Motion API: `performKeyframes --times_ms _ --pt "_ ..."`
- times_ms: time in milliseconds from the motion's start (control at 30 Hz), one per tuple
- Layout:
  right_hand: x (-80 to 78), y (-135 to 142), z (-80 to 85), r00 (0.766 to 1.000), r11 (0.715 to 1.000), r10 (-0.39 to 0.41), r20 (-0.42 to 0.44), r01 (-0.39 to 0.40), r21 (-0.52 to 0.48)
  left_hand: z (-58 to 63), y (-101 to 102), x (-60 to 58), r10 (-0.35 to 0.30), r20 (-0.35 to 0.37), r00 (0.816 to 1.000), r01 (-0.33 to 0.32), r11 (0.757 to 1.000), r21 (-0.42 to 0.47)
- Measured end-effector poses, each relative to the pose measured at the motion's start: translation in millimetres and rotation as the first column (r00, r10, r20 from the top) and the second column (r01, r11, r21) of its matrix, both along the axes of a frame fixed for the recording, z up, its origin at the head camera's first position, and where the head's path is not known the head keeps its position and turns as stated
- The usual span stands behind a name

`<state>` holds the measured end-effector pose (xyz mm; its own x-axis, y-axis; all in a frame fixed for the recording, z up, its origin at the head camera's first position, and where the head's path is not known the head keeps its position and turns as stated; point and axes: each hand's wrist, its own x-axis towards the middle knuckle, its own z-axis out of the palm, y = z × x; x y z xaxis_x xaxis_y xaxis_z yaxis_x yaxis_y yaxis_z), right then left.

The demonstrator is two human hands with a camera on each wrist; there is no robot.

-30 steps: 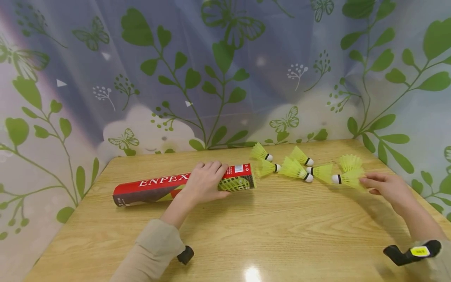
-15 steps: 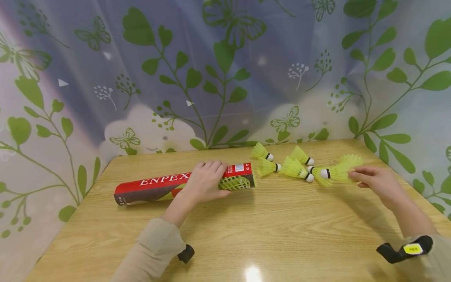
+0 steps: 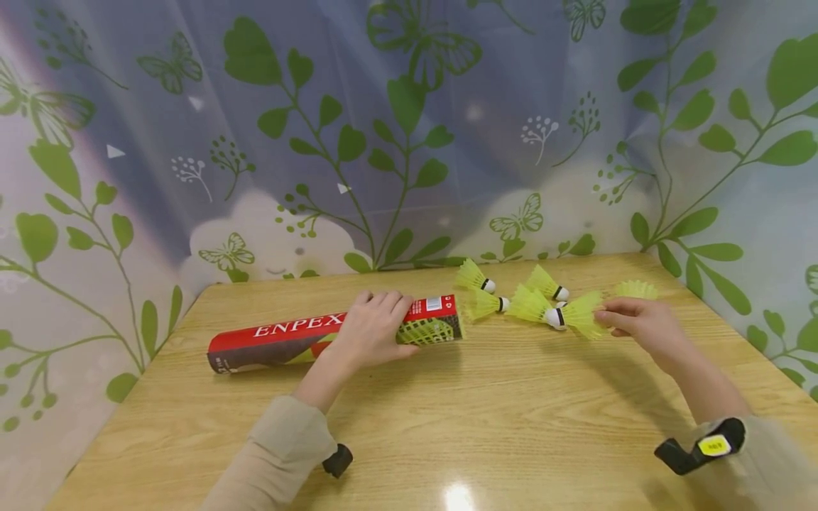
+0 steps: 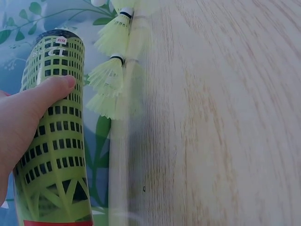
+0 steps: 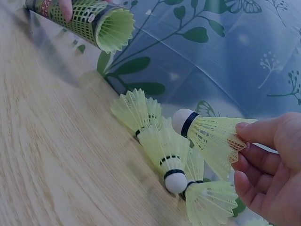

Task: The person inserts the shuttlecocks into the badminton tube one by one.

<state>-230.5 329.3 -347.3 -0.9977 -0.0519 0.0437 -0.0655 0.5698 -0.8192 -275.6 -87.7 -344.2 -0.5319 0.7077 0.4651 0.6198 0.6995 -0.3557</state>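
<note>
Tube (image 3: 275, 341): cylindrical, red and dark grey, with white ENPEX lettering and a barcode near the open end. It lies on its side, gripped by the left hand (image 3: 373, 330). The jagged yellow skirt of an inner shuttlecock (image 5: 116, 30) fills the opening.

Held shuttlecock (image 5: 207, 136): yellow mesh skirt, black band, white tip. The right hand (image 3: 642, 330) pinches the skirt rim; the tip points toward the tube.

Four loose shuttlecocks (image 3: 487, 303) lie beyond the tube's open end, skirts toward it. A fifth shuttlecock (image 5: 211, 202), reversed, lies farther out. The outermost shuttlecock (image 3: 637, 289) is partly hidden, farthest from the tube.
</note>
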Motion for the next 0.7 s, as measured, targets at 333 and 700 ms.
performKeyframes --times_ms 333,700 --pt "-9.3 -23 -0.1 0.999 0.997 0.044 -0.031 -0.046 -0.058 0.0 0 -0.4 -0.023 0.007 1.0 0.023 0.999 0.027" --pt "-13.8 -52 10.2 0.998 0.985 0.061 -0.032 -0.065 -0.159 -0.2 -1 0.8 -0.018 0.006 1.0 0.018 0.999 0.03"
